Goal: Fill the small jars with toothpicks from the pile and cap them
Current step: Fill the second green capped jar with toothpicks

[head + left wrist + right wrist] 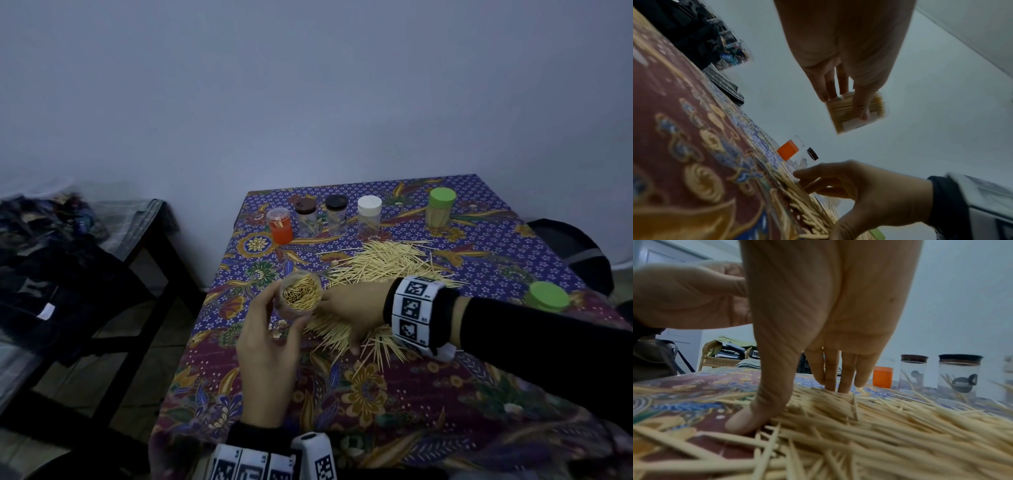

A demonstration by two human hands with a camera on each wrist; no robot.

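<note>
Head view: your left hand [270, 346] grips an uncapped clear jar [300, 291] above the table [394, 404], mouth tilted up toward you.
Jar contents: toothpicks packed lengthwise along its axis.
Right hand [356, 308]: spread wide, fingers [830, 376] and thumb pressing down on the loose toothpick pile [387, 263].
Pile: toothpicks lie flat, pointing many ways.
Back row: five capped jars upright.

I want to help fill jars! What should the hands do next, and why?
Probably the right hand, fingers down on the toothpick pile, should pinch a small bunch for the open jar that the left hand holds. It looks nearly full; its green cap waits nearby.
</note>
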